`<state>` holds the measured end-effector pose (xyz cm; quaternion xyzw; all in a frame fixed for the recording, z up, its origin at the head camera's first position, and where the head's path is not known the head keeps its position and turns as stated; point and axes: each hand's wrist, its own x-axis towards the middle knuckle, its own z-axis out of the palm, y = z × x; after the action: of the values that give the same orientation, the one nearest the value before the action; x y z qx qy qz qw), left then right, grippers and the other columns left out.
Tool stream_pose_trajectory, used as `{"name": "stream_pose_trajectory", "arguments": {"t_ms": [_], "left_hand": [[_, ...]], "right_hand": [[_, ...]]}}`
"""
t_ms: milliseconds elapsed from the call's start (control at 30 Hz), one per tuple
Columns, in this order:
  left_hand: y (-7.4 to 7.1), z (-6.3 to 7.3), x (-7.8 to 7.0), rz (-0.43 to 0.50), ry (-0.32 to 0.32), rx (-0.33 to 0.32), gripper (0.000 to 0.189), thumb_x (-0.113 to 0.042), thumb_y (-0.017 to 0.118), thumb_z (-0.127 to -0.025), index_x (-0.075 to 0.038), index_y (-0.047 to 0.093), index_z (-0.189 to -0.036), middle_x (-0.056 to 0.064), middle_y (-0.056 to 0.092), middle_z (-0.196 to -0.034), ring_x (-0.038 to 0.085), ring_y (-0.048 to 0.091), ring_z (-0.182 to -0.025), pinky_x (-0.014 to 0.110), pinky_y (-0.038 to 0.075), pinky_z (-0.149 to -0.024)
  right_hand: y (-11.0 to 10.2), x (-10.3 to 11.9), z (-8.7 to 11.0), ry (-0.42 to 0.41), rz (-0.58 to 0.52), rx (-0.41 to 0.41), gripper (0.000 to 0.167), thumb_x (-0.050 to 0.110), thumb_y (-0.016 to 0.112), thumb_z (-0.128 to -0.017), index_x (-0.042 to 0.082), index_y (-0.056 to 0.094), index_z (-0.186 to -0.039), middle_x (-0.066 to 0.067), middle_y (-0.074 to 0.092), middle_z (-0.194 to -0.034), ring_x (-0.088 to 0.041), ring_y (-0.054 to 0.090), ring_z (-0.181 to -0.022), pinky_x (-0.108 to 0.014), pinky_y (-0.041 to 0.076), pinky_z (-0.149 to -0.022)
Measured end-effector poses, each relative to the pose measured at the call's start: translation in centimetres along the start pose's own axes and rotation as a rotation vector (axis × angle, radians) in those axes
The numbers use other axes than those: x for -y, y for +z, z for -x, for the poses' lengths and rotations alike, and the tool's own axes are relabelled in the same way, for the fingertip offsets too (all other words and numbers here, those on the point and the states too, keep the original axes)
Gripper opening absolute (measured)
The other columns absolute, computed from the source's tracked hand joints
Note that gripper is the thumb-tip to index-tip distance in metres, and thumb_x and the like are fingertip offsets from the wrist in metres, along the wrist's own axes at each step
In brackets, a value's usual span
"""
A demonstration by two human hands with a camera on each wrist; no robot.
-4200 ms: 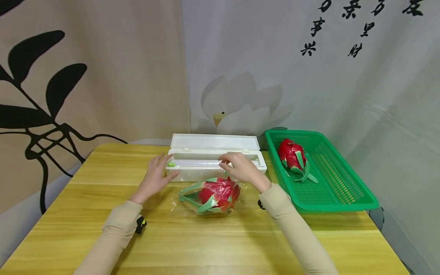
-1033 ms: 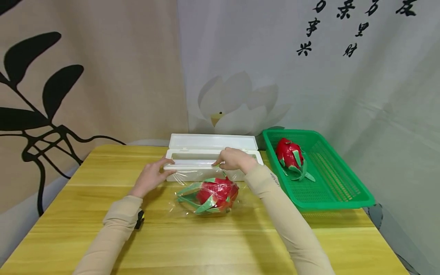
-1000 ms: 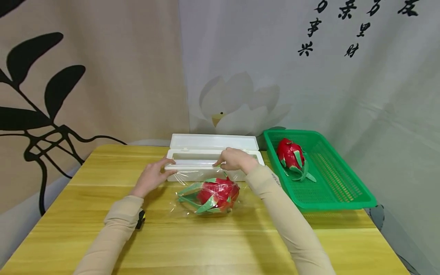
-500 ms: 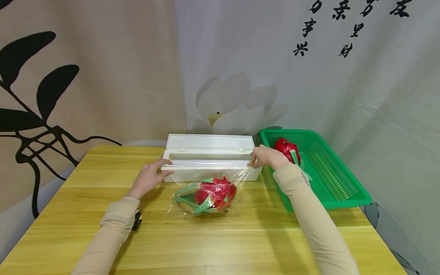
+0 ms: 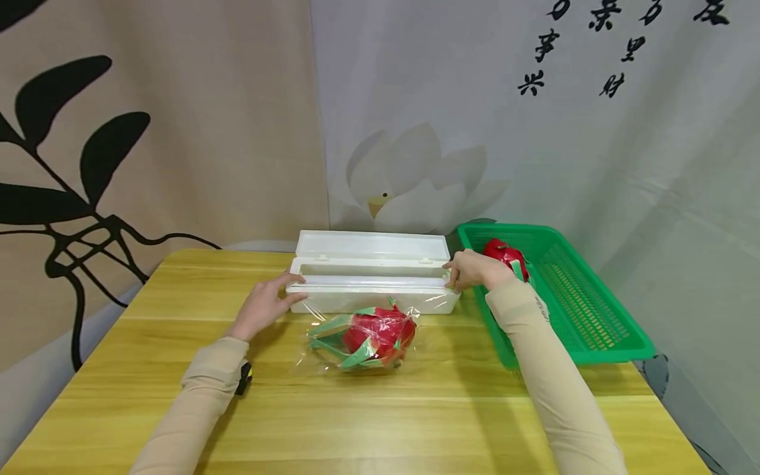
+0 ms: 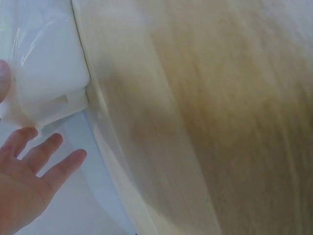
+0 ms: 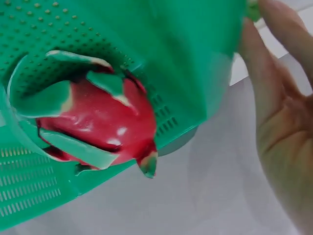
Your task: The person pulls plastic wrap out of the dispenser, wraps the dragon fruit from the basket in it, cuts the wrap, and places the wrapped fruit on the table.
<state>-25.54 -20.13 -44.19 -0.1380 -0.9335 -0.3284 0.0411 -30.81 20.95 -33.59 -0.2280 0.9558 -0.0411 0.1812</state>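
Note:
A white cling film dispenser point(image 5: 368, 302) stands at the back of the table, lid raised. At its left front corner my left hand point(image 5: 265, 307) holds on, thumb on the front face and fingertips on the upper edge. In the left wrist view several fingers point(image 6: 59, 169) spread past the box's end. My right hand point(image 5: 475, 269) pinches the small green slide cutter point(image 7: 253, 10) at the right end of the rail. Clear film runs from the box over a dragon fruit point(image 5: 380, 335), red with green scales, lying on the table in front.
A green plastic basket point(image 5: 600, 307) stands right of the box, under my right forearm. In it lies a second dragon fruit point(image 7: 105, 117), partly hidden by my right hand in the head view. A fabric backdrop point(image 5: 410, 86) hangs behind the wooden table point(image 5: 356, 422).
The green slide cutter has gone from the rail's left end, through the middle, to the right end with my right hand. My left hand has taken hold of the box's left corner.

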Motion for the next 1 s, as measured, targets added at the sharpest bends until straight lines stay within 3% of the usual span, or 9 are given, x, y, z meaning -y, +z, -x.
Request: {"name": "stream_pose_trajectory", "arguments": {"t_ms": [133,233,300,333,400,467,533,733,1000], "left_hand": [[0.0,0.0,0.0,0.005,-0.002,-0.002,0.045,-0.042,0.059,-0.092,-0.018,0.055,-0.13,0.025,0.032,-0.149,0.009,0.032,-0.037,0.027,0.041,-0.046],[0.0,0.0,-0.2,-0.003,0.0,-0.008,0.045,-0.04,0.059,-0.092,-0.017,0.055,-0.131,0.026,0.032,-0.149,0.009,0.032,-0.036,0.029,0.043,-0.048],[0.0,0.1,-0.3,-0.014,0.009,-0.019,0.045,-0.037,0.06,-0.092,-0.016,0.055,-0.131,0.026,0.033,-0.149,0.015,0.035,-0.036,0.035,0.049,-0.058],[0.1,0.1,-0.5,-0.022,0.02,-0.032,0.044,-0.036,0.06,-0.092,-0.015,0.055,-0.131,0.027,0.034,-0.148,0.021,0.048,-0.043,0.04,0.054,-0.067],[0.1,0.1,-0.8,-0.036,0.043,-0.06,0.044,-0.031,0.062,-0.092,-0.013,0.056,-0.131,0.028,0.035,-0.147,0.036,0.066,-0.076,0.055,0.05,-0.09],[0.3,0.2,-1.1,-0.041,0.062,-0.084,0.042,-0.027,0.063,-0.091,-0.012,0.058,-0.13,0.031,0.035,-0.146,0.049,0.053,-0.117,0.066,0.035,-0.104],[0.4,0.3,-1.5,-0.045,0.07,-0.103,0.039,-0.023,0.064,-0.091,-0.012,0.06,-0.128,0.033,0.033,-0.146,0.055,0.024,-0.137,0.071,0.023,-0.106],[0.7,0.6,-2.1,-0.029,0.063,-0.155,0.029,-0.017,0.066,-0.089,-0.01,0.068,-0.117,0.029,0.027,-0.151,0.05,0.018,-0.142,0.068,0.02,-0.109],[0.6,1.0,-3.0,0.028,0.151,-0.23,0.01,-0.008,0.07,-0.085,-0.005,0.074,-0.092,0.021,0.049,-0.141,0.043,0.029,-0.14,0.071,0.021,-0.108]], "right_hand": [[0.2,0.2,0.0,-0.035,0.027,-0.051,0.01,0.01,0.079,-0.075,0.008,0.078,-0.085,-0.018,0.063,-0.125,-0.033,0.061,-0.11,-0.019,0.05,-0.063],[0.6,1.0,-0.2,-0.055,0.106,-0.117,0.007,0.01,0.082,-0.072,0.007,0.075,-0.071,-0.011,0.074,-0.094,-0.026,0.066,-0.086,-0.022,0.048,-0.057],[0.9,1.8,-0.3,-0.052,0.181,-0.16,0.016,0.009,0.083,-0.069,0.008,0.069,-0.061,-0.007,0.069,-0.074,-0.02,0.059,-0.067,-0.023,0.044,-0.054],[1.1,2.2,-0.4,-0.05,0.216,-0.176,0.021,0.007,0.083,-0.068,0.009,0.065,-0.058,-0.005,0.065,-0.067,-0.019,0.054,-0.06,-0.024,0.043,-0.052],[1.3,2.8,-0.4,-0.041,0.275,-0.199,0.027,0.002,0.08,-0.067,0.009,0.057,-0.054,-0.006,0.059,-0.063,-0.018,0.048,-0.056,-0.026,0.04,-0.05],[1.6,3.3,-0.4,-0.038,0.329,-0.224,0.028,-0.003,0.075,-0.066,0.01,0.054,-0.053,-0.007,0.059,-0.064,-0.019,0.046,-0.055,-0.029,0.039,-0.05],[1.8,3.5,-0.4,-0.045,0.371,-0.243,0.026,-0.005,0.069,-0.069,0.009,0.054,-0.053,-0.01,0.061,-0.068,-0.022,0.05,-0.057,-0.032,0.043,-0.05],[2.2,3.8,0.0,-0.062,0.441,-0.283,0.027,-0.002,0.059,-0.079,0.009,0.055,-0.055,-0.012,0.065,-0.071,-0.029,0.059,-0.061,-0.04,0.052,-0.053],[1.9,4.1,0.9,-0.028,0.396,-0.252,0.037,-0.004,0.058,-0.078,0.015,0.041,-0.05,-0.004,0.053,-0.059,-0.016,0.042,-0.053,-0.029,0.034,-0.046]]}}
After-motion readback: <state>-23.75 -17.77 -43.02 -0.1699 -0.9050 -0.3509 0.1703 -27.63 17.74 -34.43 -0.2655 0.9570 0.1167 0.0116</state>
